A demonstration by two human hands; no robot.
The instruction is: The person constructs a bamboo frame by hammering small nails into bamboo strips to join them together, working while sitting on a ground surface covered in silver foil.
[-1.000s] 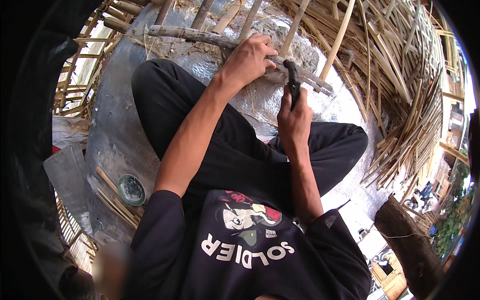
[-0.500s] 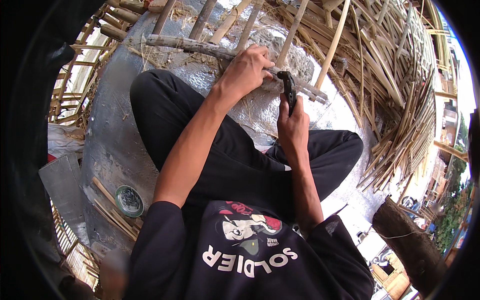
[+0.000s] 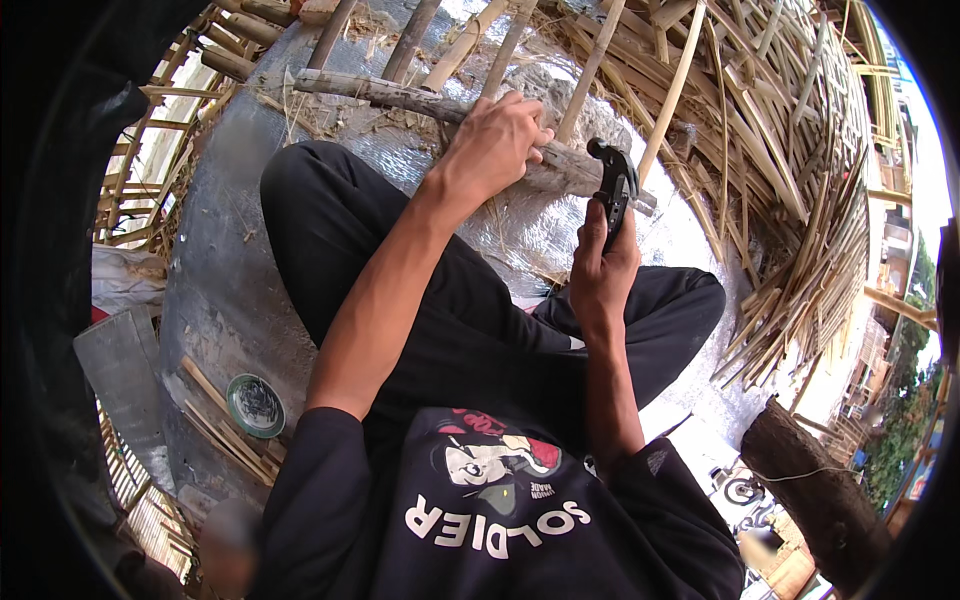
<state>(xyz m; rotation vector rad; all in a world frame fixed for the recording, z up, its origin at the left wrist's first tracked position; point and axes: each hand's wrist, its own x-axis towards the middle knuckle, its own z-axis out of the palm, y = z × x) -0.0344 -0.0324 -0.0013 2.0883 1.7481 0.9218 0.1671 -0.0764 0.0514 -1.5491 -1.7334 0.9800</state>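
Observation:
A weathered wooden pole (image 3: 375, 93) lies crosswise in front of my folded legs, with several slats (image 3: 502, 48) running from it toward the far side. My left hand (image 3: 490, 145) is closed over the middle of this pole, its fingers bent down on the wood. Whether the fingertips also pinch something small cannot be made out. To the right, my right hand (image 3: 606, 258) is wrapped round a black claw hammer (image 3: 617, 185). The hammer's head is raised near the pole's right end, beside a pale slat (image 3: 672, 90). Its lower handle is hidden in my fist.
A large pile of split bamboo strips (image 3: 790, 190) spreads over the right. On the silvery sheet (image 3: 225, 270) at left lie a round green-rimmed dish (image 3: 256, 405) and a few sticks (image 3: 228, 440). A thick log (image 3: 815, 490) stands at lower right.
My right hand has moved a little to the right with the hammer, which has come away from beside my left fingers. My left hand stays on the pole.

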